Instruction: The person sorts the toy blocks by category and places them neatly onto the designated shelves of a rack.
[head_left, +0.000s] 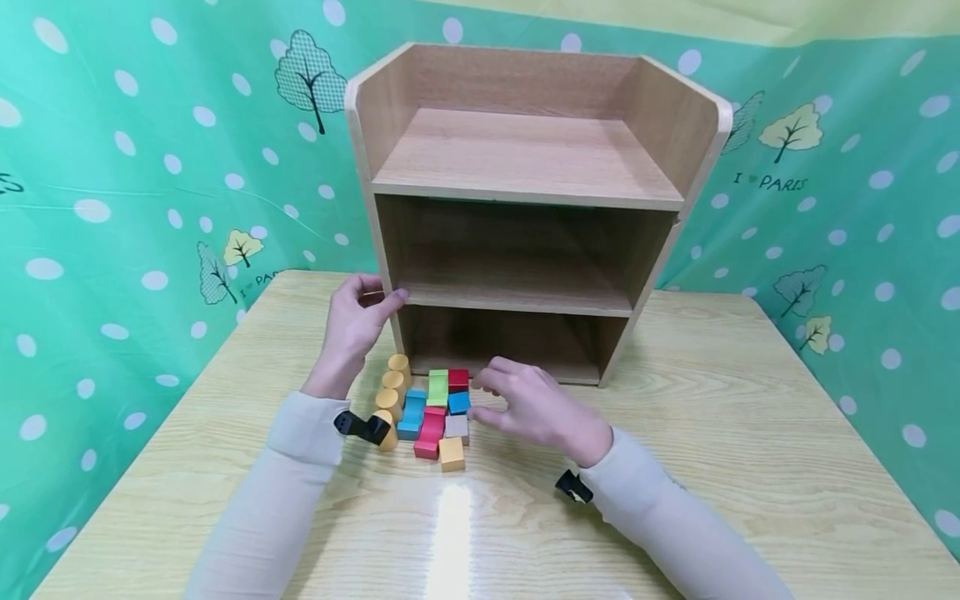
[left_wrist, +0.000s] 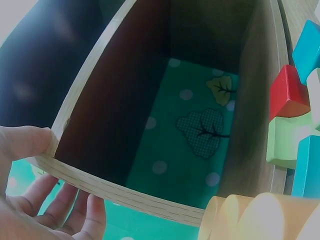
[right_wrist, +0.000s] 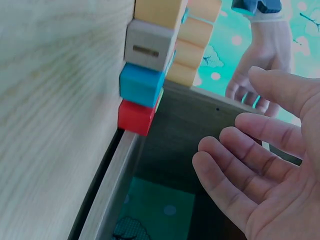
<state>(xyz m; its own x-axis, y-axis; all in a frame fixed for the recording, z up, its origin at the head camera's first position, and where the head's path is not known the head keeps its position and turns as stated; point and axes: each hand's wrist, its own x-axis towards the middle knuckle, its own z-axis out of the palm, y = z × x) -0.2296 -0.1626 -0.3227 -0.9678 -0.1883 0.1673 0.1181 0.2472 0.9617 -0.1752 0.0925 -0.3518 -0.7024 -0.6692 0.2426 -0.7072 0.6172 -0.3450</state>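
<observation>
A small wooden shelf unit (head_left: 517, 308) stands upright on the table. My left hand (head_left: 356, 321) holds its left side panel, the thumb on the front edge by the middle board and the fingers round the outer face, as the left wrist view shows. My right hand (head_left: 525, 400) hovers beside the toy blocks with its fingers loosely bent and nothing in them. Nearest to it are a red block (right_wrist: 136, 117), a blue block (right_wrist: 142, 85) and a grey block (right_wrist: 148, 45) with a slot. A green curved block (head_left: 438, 387) lies by the red one.
Several yellow cylinders (head_left: 392, 380) form a row at the unit's front left corner. A blue curved block (head_left: 412, 415), a pink curved block (head_left: 431, 433) and a yellow block (head_left: 452, 454) lie beside them on the wooden table (head_left: 720, 467). Behind hangs a green dotted cloth (head_left: 150, 167).
</observation>
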